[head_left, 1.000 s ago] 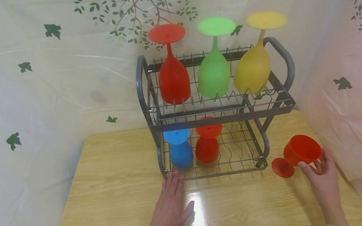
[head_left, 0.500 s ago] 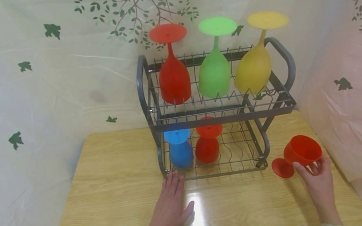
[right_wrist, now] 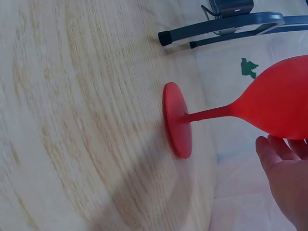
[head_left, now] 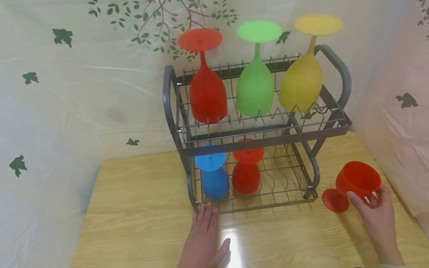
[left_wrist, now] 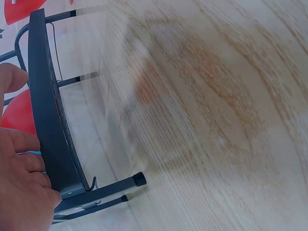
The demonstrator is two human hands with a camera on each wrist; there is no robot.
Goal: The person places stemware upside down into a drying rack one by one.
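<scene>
My right hand (head_left: 378, 222) is at the near side of a red plastic goblet (head_left: 358, 178), its thumb and fingers curved against the bowl. In the right wrist view this goblet (right_wrist: 274, 101) stands upright, its round foot on the table and my fingertips at the bowl's side. My left hand (head_left: 200, 251) lies with fairly straight fingers, their tips at the front left corner of a black two-tier dish rack (head_left: 263, 141). The left wrist view has those fingers beside the rack's front bar (left_wrist: 48, 106), which partly hides them.
Upside down on the upper tier stand a red goblet (head_left: 208, 97), a green goblet (head_left: 255, 91) and a leaning yellow goblet (head_left: 300, 83). The lower tier bears an upturned blue goblet (head_left: 215, 184) and red goblet (head_left: 246, 178). A patterned curtain (head_left: 44, 121) surrounds the wooden table (head_left: 124, 207).
My right hand has shifted slightly left along the bowl, its thumb now further left. The goblet and my left hand have hardly moved.
</scene>
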